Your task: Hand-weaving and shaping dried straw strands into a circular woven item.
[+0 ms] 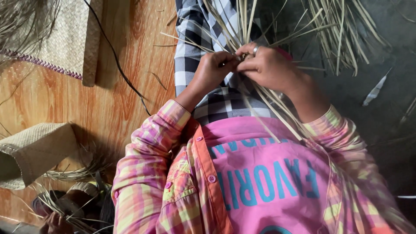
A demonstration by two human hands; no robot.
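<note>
Ur L hand [213,69] & R hand [265,67] both pinching straw strips [242,21] over checked cloth [190,47]; woven mat [69,39] lying well apart on floor.

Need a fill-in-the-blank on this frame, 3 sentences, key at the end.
1. Both hands, left and right, pinch pale dry ____ over the lap.
2. A finger of the right hand wears a ____.
3. The woven mat lies on a ____ floor, edged with a purple border.

Missing words: strips; ring; wooden
</note>
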